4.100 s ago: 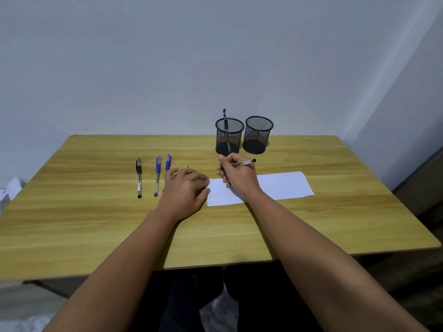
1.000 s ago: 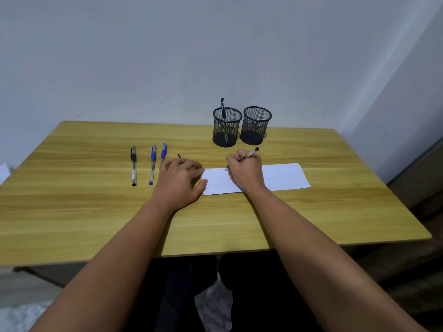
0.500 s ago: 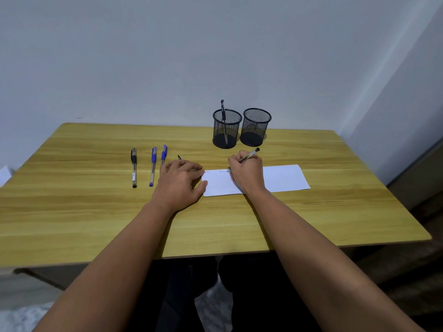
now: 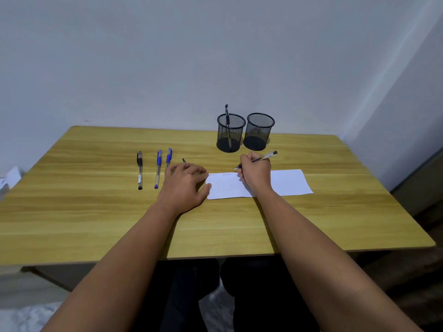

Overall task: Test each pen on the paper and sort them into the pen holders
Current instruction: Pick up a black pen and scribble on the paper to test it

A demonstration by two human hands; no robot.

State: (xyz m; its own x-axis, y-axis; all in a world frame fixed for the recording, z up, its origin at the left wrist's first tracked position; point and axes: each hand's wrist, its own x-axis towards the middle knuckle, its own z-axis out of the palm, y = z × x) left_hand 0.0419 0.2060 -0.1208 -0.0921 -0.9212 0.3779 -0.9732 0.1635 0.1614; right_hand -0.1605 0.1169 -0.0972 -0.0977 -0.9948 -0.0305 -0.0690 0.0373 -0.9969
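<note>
On the paper (image 4: 285, 183), right hand (image 4: 255, 172) gripping pen (image 4: 260, 159), left hand (image 4: 185, 185) beside

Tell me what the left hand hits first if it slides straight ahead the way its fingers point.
Probably the small dark pen tip showing just beyond the left hand; past that, bare table. Depth is hard to judge.

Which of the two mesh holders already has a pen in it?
The left holder: one dark pen stands in it. The right holder holds none.
</note>
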